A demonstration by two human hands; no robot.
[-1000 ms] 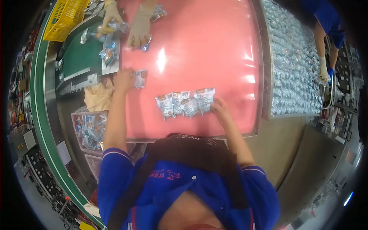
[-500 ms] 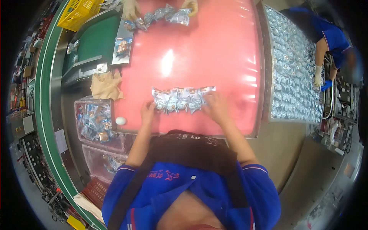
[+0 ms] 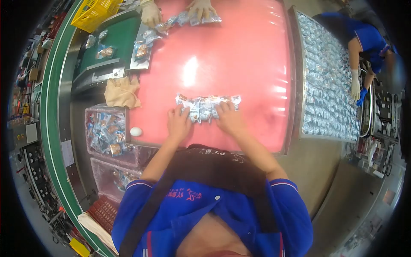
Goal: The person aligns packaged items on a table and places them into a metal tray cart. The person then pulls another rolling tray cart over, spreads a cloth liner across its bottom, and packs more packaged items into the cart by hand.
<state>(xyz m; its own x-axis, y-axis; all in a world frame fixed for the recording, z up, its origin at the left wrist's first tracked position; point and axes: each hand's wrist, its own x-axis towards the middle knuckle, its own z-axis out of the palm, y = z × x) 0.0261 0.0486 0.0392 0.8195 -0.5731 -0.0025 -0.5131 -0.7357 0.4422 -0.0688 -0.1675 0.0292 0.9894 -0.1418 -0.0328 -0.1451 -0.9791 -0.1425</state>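
A row of several small silver-and-blue sealed food packets (image 3: pixel 206 110) lies side by side on the pink tabletop. My left hand (image 3: pixel 179 123) is over the left end of the row, its fingers bent onto the packets there. Toward the right end, my right hand (image 3: pixel 231 121) has its fingers curled on the packets, with the thumb at their near edge. The packets' middle part shows between my two hands. What is printed on them is too small to read.
The pink table (image 3: pixel 248 55) has a raised metal edge. A white egg-shaped object (image 3: pixel 135 131) and a beige cloth (image 3: pixel 122 92) are at its left. Packet-filled bins (image 3: pixel 107 130) stand below. Across, a person's gloved hands (image 3: pixel 200 9) handle packets. Another person works by a packet-covered tray (image 3: pixel 327 77).
Both my hands have moved inward from the row's ends onto the packets. The row is slightly more bunched. Across the table, the gloved hands have shifted, one now on top of packets.
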